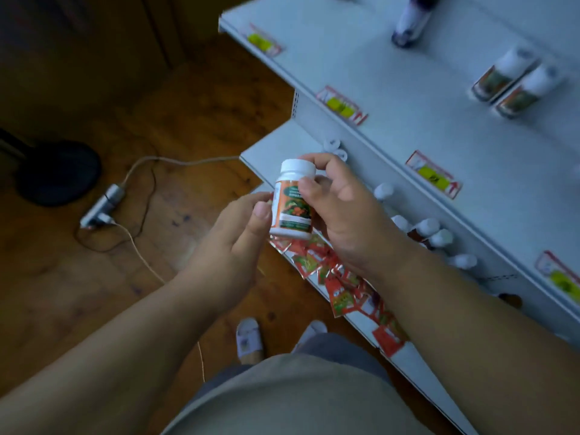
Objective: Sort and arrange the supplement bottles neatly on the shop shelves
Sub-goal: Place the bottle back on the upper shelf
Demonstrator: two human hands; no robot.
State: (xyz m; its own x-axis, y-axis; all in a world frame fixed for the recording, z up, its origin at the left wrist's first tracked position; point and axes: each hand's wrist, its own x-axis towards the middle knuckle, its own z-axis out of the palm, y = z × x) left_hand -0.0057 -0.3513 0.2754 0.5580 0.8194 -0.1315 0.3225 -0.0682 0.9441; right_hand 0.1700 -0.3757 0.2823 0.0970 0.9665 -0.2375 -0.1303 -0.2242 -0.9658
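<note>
Upright between both hands, the bottle (293,202) is gripped by right hand (339,208) and left hand (238,227).

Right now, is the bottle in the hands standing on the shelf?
No, the bottle is held in the air between the left hand and the right hand, in front of the shelf.

One held bottle (293,202), two orange-labelled bottles (499,78) shelved above, one purple bottle (411,22), four price tags (342,106).

Shop: price-tagged shelves (392,127), stocked bottles (514,81).
</note>
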